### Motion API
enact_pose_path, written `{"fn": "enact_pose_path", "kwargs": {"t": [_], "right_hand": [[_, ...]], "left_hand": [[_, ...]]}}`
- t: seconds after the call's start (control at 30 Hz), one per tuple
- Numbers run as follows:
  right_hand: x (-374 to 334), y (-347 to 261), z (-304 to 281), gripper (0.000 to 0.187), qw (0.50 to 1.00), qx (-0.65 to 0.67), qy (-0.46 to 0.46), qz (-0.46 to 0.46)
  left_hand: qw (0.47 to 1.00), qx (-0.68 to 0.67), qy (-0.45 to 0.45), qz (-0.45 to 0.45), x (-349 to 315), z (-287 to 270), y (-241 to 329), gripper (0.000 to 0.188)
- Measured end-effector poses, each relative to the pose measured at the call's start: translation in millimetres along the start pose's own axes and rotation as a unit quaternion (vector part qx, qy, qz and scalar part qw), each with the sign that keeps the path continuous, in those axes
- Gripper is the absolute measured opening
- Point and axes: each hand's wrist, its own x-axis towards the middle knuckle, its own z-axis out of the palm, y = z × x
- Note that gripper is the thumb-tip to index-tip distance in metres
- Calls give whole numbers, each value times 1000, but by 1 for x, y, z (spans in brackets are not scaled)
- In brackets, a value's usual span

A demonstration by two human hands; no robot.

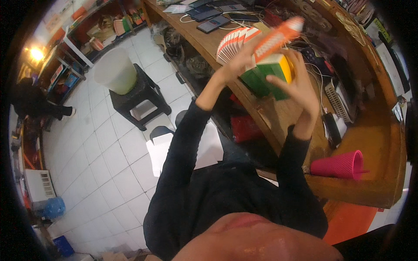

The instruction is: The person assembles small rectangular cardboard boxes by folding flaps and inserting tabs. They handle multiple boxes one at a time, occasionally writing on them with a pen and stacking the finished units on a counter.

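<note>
My left hand (238, 64) is closed on a long orange-and-white packet (278, 40), which tilts up to the right and is blurred by motion. Close beside it, my right hand (302, 85) grips a green-and-yellow box (278, 71), the thumb over its green face and the fingers at its yellow side. The far fingers of the left hand are partly hidden. Behind my left hand, a fanned row of orange-and-white packets (230, 47) lies on the wooden desk (278, 119).
Several phones (213, 24) with white cables lie farther back on the desk. A pink tumbler (337, 165) lies on its side near the right corner, below a white basket (337, 102). A translucent bucket (115, 71) stands on a black stool (141, 98). A person (35, 102) is at far left.
</note>
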Motion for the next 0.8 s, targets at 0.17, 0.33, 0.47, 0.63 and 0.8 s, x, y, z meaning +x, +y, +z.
{"fn": "enact_pose_path", "kwargs": {"t": [0.17, 0.33, 0.47, 0.63, 0.8], "right_hand": [[43, 59, 86, 97, 875, -359, -274, 171], [26, 75, 81, 101, 913, -278, -241, 174], [10, 96, 41, 109, 887, -288, -297, 203], [4, 115, 54, 124, 901, -338, -204, 181], [3, -9, 62, 96, 980, -147, 126, -44]], "left_hand": [[955, 136, 256, -66, 17, -43, -100, 78], [924, 265, 277, 16, -83, -22, -32, 68], [542, 686, 388, -292, -315, -27, 16, 73], [515, 455, 515, -513, -473, 32, 56, 69], [620, 394, 541, -409, -398, 52, 101, 43]]}}
